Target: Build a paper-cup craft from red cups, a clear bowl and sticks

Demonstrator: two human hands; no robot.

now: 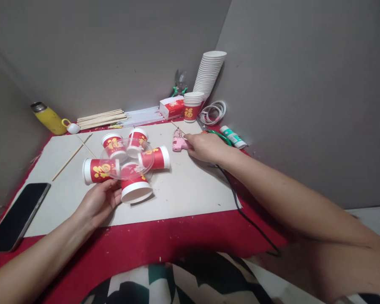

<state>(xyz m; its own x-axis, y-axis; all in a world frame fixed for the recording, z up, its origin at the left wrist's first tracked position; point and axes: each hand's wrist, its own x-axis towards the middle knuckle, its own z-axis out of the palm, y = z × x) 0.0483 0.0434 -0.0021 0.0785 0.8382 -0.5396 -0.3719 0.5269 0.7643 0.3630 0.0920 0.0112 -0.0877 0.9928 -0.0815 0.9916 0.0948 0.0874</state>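
Observation:
Several red-and-white paper cups with yellow characters are arranged in a ring, mouths outward, with a clear plastic disc across their inner ends. From below and the near left, my left hand holds this paper cup ring, fingers curled under it and partly hidden. My right hand is on the far side of the sheet, closed around the handle of a pink glue gun. A black cord trails from beneath my right wrist toward the table's front edge.
On the white board lie a thin wooden stick and a phone at left. Behind stand a yellow bottle, wooden sticks, a tissue pack, stacked cups, a coiled white cable and a green-and-white tube.

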